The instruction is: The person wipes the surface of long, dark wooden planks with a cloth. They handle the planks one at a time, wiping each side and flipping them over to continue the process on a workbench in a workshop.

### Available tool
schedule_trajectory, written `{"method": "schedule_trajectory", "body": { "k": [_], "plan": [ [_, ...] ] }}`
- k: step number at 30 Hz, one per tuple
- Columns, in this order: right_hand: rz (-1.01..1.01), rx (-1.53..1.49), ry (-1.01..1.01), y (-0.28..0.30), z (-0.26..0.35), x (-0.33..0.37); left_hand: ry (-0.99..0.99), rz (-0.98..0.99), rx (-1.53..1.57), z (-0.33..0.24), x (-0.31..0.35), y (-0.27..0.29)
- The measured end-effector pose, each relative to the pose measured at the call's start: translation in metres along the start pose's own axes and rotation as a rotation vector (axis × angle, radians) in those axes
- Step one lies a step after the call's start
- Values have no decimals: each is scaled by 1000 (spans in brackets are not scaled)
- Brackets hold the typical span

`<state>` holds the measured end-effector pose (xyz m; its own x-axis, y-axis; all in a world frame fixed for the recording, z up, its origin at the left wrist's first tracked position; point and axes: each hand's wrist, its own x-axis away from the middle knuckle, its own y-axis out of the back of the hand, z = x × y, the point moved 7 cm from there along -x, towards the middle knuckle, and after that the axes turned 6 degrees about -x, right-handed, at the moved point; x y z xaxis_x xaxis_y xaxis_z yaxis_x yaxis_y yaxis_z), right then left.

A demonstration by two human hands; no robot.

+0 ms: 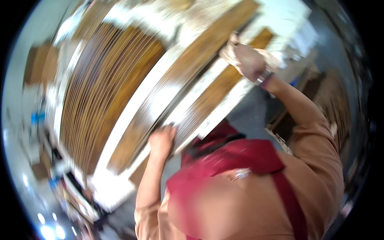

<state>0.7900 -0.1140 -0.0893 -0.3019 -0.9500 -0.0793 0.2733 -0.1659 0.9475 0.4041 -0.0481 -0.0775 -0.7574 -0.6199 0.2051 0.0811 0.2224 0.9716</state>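
A glossy brown wooden plank (pixel 216 94) lies slantwise on the white-covered table, at its edge nearest me. My left hand (pixel 161 141) is at the plank's lower left end, fingers bent over it; motion blurs their tips. Farther up the same plank, my right hand (pixel 250 62) presses a crumpled pale cloth (pixel 229 53) down near the upper end. A wider brown plank (pixel 180 66) runs parallel just beyond, with a dark gap or edge between the two.
Many narrow brown wooden strips (pixel 108 92) lie side by side on the table's left part. A cardboard box (pixel 41 64) stands at the far left. More long wooden pieces (pixel 332 104) are low at the right. White paper or sheeting (pixel 302 42) hangs at the upper right.
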Motion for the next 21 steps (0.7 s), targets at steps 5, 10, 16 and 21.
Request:
{"method": "schedule_trajectory", "body": {
  "k": [5, 10, 16, 21],
  "plan": [
    [-146, -39, 163, 1, 40, 13, -13, -302, 110, 6, 73, 40],
    [-72, -6, 14, -14, 0, 7, 561, -51, 17, 103, 216, 10],
    [-250, 137, 83, -10, 16, -9, 439, -194, 304, 146, 243, -17],
    [399, 112, -153, -122, 149, 48, 407, -327, 315, 166, 231, -21]
  ]
}}
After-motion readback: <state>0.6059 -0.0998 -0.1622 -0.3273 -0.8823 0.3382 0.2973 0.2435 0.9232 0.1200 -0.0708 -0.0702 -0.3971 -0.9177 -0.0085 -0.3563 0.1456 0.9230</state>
